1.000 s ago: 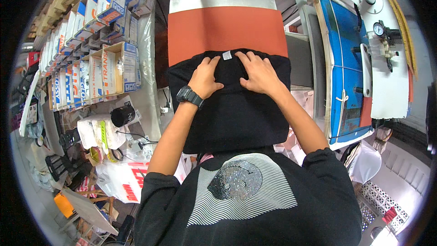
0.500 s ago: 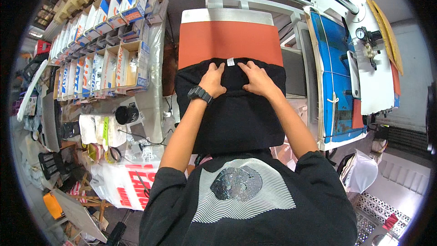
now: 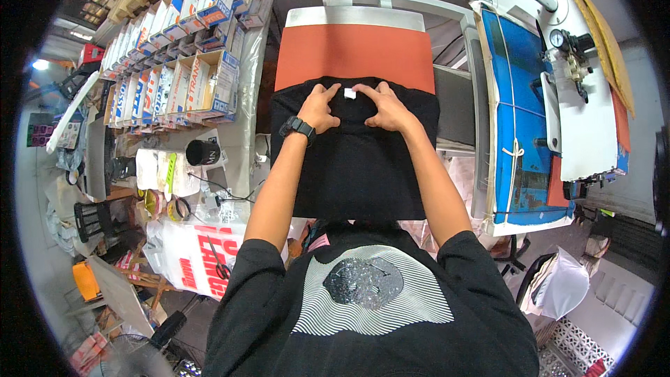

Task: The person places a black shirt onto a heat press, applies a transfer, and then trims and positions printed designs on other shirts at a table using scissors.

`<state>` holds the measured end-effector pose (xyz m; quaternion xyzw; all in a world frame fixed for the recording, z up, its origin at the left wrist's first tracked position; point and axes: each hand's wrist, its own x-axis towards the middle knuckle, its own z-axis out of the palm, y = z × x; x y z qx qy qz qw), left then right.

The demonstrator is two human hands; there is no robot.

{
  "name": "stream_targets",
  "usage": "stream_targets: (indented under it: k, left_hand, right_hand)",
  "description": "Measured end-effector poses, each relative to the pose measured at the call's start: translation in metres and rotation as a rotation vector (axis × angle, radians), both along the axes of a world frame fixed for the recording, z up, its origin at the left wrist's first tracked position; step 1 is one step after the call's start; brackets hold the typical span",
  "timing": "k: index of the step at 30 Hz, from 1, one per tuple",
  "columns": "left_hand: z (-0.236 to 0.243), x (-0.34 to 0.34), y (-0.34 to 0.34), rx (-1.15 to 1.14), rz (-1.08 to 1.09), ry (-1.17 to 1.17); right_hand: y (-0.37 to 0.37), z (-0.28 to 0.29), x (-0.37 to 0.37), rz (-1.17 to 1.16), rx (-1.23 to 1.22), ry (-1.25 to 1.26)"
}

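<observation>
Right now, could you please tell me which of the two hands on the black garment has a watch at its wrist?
It is the left hand: a dark watch is strapped around its wrist, while the right hand has a bare wrist.

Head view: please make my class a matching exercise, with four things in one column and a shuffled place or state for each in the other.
Things
1. Black fabric
2. White tag
3. Wristwatch
4. Orange pad

Places or states
A. Worn just behind the left hand
B. Partly covered by cloth
C. Touched by both the left hand and the right hand
D. Small, lying between the hands

Pairs: 1-C, 2-D, 3-A, 4-B
</observation>
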<state>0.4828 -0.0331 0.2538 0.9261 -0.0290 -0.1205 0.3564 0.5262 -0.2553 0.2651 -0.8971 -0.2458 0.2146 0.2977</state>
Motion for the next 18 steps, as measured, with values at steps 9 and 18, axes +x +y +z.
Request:
stream_targets:
  k: [9,18]
  left_hand:
    - [-0.009,0.003,-0.020,0.228,0.043,-0.017]
    - [-0.001,0.020,-0.003,0.240,-0.157,-0.043]
  right_hand:
    - [-0.007,-0.003,0.001,-0.037,0.011,-0.056]
    - [0.000,-0.014,0.017,0.022,0.059,-0.100]
